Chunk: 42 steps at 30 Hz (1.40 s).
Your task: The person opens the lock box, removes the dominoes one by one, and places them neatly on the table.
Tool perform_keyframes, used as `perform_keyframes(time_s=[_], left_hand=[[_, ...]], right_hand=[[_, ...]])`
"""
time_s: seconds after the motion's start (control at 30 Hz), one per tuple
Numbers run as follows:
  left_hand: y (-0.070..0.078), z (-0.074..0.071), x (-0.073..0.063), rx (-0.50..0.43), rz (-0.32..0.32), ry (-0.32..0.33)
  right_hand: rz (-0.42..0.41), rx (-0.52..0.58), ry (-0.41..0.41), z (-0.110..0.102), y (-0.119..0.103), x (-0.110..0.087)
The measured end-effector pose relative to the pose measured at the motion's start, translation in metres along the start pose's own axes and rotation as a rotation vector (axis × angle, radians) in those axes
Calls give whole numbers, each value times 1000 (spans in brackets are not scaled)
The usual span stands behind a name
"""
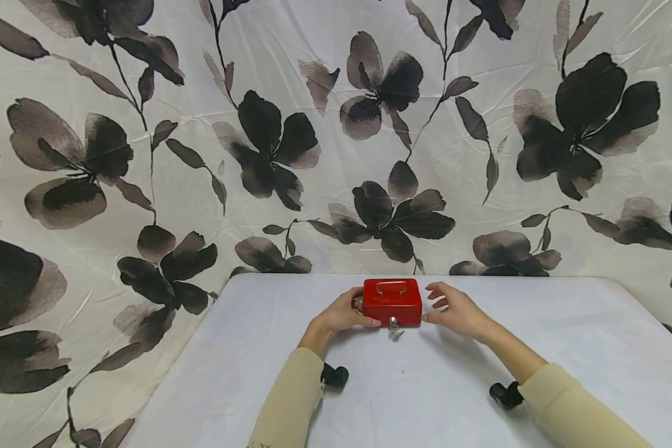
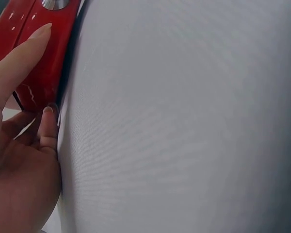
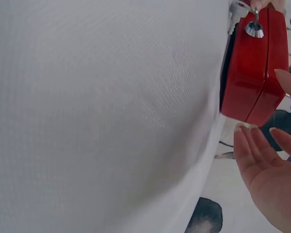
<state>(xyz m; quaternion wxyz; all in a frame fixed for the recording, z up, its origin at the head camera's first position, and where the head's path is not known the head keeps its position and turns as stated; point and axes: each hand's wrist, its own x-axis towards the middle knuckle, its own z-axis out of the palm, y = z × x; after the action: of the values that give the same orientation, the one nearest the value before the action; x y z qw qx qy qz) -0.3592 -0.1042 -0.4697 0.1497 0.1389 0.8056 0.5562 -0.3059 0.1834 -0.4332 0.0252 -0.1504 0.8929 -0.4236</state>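
Observation:
A small red cash box with a metal carry handle on its lid stands at the far side of the table. Keys hang from the silver lock on its front. My left hand holds the box at its left side, thumb across the front face and fingers bent at the side, as the left wrist view shows. At the right side is my right hand, its fingers loosely extended and apart from the box. The right thumb lies by the front right edge; whether it touches cannot be told.
A white cloth covers the table. Right behind its far edge hangs a white curtain with dark flowers. Dark wrist cameras sit at both cuffs of the beige sleeves.

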Motion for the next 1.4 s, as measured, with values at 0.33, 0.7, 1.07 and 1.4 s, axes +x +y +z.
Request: perform_keyframes(time_s=[0.33,0.7,1.07,1.4], left_hand=[[0,0,-2,18,-4,0],[0,0,-1,15,-17,10],[0,1,-3,9,-24,7],[-3,1,-2,38,-11,17]], right_hand=[[-3,14,-18,5,7,9],[-6,92,-92,6,5,19],[45,168,-149,8,4,27],[52,172,-158,8,9,34]])
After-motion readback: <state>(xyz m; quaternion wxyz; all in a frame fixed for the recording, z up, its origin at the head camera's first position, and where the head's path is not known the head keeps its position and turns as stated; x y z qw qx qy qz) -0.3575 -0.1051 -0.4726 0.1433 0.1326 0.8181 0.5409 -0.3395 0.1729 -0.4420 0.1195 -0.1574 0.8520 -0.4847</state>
